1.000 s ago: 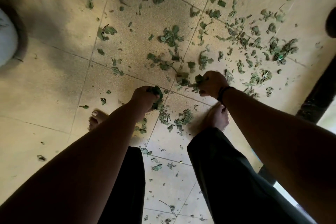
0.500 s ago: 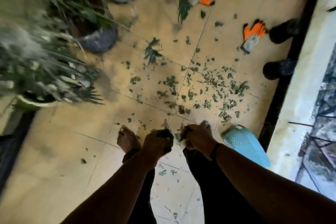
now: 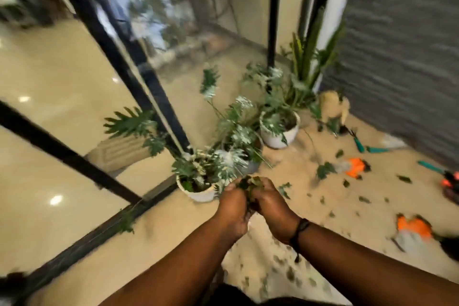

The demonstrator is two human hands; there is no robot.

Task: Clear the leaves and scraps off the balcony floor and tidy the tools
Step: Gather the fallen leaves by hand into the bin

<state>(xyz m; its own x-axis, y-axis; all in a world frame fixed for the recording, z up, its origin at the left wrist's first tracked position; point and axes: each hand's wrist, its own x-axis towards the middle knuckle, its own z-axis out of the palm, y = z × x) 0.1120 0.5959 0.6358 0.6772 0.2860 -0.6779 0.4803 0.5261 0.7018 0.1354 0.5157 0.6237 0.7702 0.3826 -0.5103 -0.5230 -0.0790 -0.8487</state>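
Note:
My left hand (image 3: 233, 208) and my right hand (image 3: 272, 206) are pressed together in front of me, both gripping one bunch of green leaf scraps (image 3: 249, 185) that pokes out above the fingers. More scraps (image 3: 365, 199) lie scattered over the beige floor tiles to the right and below my arms. Two orange and grey gloves lie on the floor, one (image 3: 354, 167) further off, one (image 3: 411, 230) near the right edge. Teal-handled shears (image 3: 359, 144) lie by the grey wall, and another teal-handled tool (image 3: 431, 167) lies at the far right.
Three potted plants stand ahead: a white pot (image 3: 198, 192) just beyond my hands, a grey one (image 3: 252, 166) behind it, another white pot (image 3: 280, 135) further back. A black-framed glass door (image 3: 119, 57) runs along the left. A grey textured wall (image 3: 402, 57) closes the right side.
I have risen from bending over the floor and the view has swung up to the plants and door. My hands, each with leaves, have come together into one bunch.

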